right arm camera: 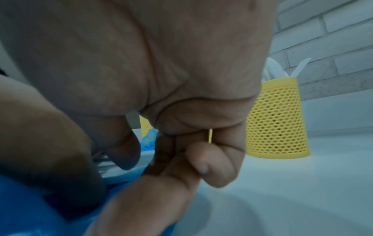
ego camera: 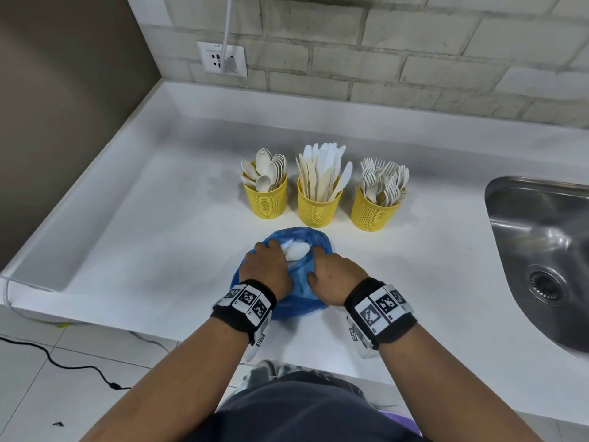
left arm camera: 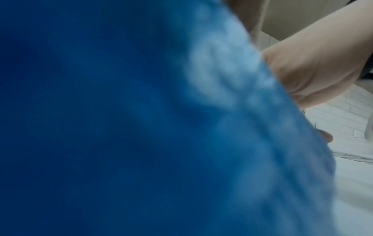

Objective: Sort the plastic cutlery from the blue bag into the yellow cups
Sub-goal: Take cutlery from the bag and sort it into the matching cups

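Hands point(ego camera: 267, 269) on bag point(ego camera: 302, 295); three cups point(ego camera: 318, 208).

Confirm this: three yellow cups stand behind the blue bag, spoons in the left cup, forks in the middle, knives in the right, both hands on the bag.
Wrong on one point: the middle cup holds knives and the right cup holds forks, as the head view shows. The rest stands: spoons in the left cup, and the left hand and right hand on the blue bag.
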The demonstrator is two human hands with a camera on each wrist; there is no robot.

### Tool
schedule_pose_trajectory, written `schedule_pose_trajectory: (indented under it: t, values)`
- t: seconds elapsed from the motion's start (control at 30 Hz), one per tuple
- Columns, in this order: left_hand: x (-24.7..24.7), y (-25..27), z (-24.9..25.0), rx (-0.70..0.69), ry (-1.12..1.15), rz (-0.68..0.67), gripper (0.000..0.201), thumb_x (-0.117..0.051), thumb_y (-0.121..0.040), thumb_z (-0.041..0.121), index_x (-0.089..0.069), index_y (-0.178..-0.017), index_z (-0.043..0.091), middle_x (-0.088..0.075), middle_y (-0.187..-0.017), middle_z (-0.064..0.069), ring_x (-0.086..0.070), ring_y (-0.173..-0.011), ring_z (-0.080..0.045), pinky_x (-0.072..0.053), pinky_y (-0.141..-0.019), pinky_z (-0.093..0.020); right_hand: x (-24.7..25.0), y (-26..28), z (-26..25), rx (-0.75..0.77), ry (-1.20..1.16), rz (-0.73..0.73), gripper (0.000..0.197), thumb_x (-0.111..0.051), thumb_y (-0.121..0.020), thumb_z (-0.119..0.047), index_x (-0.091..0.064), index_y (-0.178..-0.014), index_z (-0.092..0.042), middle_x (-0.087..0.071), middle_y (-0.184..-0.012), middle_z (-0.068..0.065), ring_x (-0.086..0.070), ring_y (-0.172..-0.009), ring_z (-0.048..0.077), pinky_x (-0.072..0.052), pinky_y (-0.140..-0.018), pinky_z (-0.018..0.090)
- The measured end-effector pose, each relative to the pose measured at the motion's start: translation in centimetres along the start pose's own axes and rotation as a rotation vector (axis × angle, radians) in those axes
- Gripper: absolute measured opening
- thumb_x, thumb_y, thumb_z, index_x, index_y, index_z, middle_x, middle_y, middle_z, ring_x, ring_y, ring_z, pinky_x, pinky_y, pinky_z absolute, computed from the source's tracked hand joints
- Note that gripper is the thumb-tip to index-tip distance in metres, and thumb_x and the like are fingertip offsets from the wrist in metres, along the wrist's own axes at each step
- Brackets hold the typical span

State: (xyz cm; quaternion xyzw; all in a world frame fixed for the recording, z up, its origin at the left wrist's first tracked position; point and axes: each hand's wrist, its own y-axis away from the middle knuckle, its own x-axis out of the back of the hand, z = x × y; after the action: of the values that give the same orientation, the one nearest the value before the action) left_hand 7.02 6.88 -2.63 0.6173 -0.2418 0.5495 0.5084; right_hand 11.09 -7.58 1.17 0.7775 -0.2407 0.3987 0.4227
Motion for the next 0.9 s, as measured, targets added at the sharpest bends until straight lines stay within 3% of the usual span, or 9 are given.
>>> schedule_pose_trajectory:
  t: [0.2,0.37,0.57,0.7,0.83,0.9]
  values:
    - [-0.1,-0.3,-0.4,-0.061,0.034,-0.01,0.051,-0.059,-0.092,0.028,-0.043,-0.138,0.011,-0.062,-0.124,-0.012,-0.061,-0.115,-0.032,-0.049,-0.089,-0.038,0.6,-0.1,0.3,-0.025,-0.032,0.021,0.047,-0.043,-0.104,-0.023,-0.035,-0.146,-0.004,-0.065,-0.12,0.021,-0.065,-0.106,0.039,-0.038,-0.072,0.033]
    - [0.6,-0.1,-1.2,-0.12,0.141,-0.033,0.044,-0.056,-0.094,0.041,-0.049,-0.13,0.016,-0.068,-0.115,-0.006,-0.066,-0.104,-0.029,-0.053,-0.088,-0.039,0.0,-0.1,1.1,0.003,-0.074,0.091,0.051,-0.041,-0.104,-0.025,-0.027,-0.153,-0.013,-0.065,-0.117,0.02,-0.065,-0.1,0.041,-0.04,-0.071,0.036]
    - [2.0,0.5,-2.2,-0.245,0.385,-0.238,0.021,-0.057,-0.093,0.034,-0.054,-0.109,0.02,-0.067,-0.108,-0.004,-0.064,-0.096,-0.023,-0.053,-0.09,-0.04,-0.3,-0.6,1.5,-0.014,-0.244,0.219,0.045,-0.038,-0.107,-0.026,-0.034,-0.149,-0.011,-0.051,-0.125,0.018,-0.06,-0.106,0.042,-0.05,-0.086,0.045]
    - [3.0,1.4,-2.0,-0.299,0.414,-0.216,0.017,-0.062,-0.086,0.029,-0.052,-0.098,0.022,-0.064,-0.093,0.002,-0.063,-0.089,-0.02,-0.053,-0.084,-0.038,0.2,-0.9,1.8,-0.011,-0.474,0.276,0.029,-0.039,-0.102,-0.018,-0.055,-0.121,-0.002,-0.063,-0.11,0.02,-0.06,-0.102,0.038,-0.046,-0.084,0.039]
    - [3.4,1.4,-2.6,-0.336,0.407,-0.171,0.023,-0.062,-0.081,0.04,-0.057,-0.097,0.024,-0.067,-0.091,0.006,-0.065,-0.087,-0.018,-0.054,-0.083,-0.041,0.9,-0.7,2.2,-0.013,-0.657,0.365,0.039,-0.038,-0.084,-0.026,-0.069,-0.095,-0.007,-0.071,-0.087,0.011,-0.068,-0.081,0.038,-0.055,-0.081,0.049]
    - [3.5,1.3,-2.8,-0.351,0.425,-0.16,0.019,-0.063,-0.088,0.036,-0.059,-0.1,0.023,-0.068,-0.092,0.006,-0.064,-0.086,-0.016,-0.053,-0.08,-0.037,1.0,-0.6,2.6,-0.035,-0.693,0.391,0.03,-0.045,-0.09,-0.02,-0.074,-0.09,-0.011,-0.069,-0.078,0.003,-0.07,-0.081,0.036,-0.056,-0.082,0.046]
